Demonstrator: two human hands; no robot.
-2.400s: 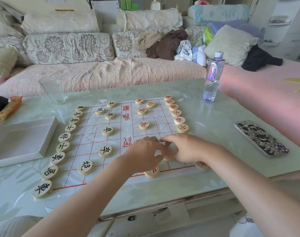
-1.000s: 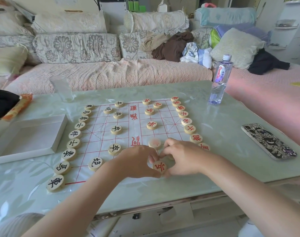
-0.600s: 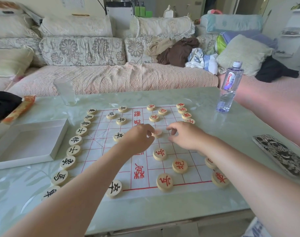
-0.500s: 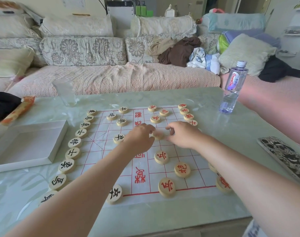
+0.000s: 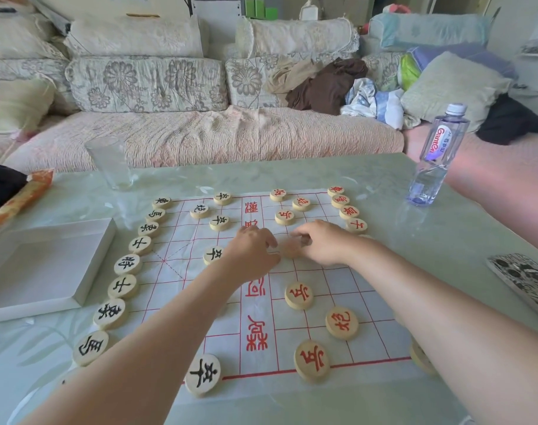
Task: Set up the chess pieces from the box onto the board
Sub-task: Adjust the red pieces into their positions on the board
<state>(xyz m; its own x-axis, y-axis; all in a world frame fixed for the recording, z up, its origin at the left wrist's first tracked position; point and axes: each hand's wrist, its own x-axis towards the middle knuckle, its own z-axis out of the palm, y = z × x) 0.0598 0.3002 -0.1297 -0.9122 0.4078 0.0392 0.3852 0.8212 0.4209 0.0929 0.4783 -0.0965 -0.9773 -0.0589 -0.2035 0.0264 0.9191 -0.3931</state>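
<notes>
Tabletop [image 5: 415, 240]: white box [image 5: 43, 265] beside board [image 5: 332, 280]

Pale wooden pieces [image 5: 298, 296] carry red or black characters; white board [image 5: 323, 280] red-lined.

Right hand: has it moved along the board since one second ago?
Yes. The right hand moved toward the far edge of the board: it was by the near red border, and now it is around the middle rows.
</notes>
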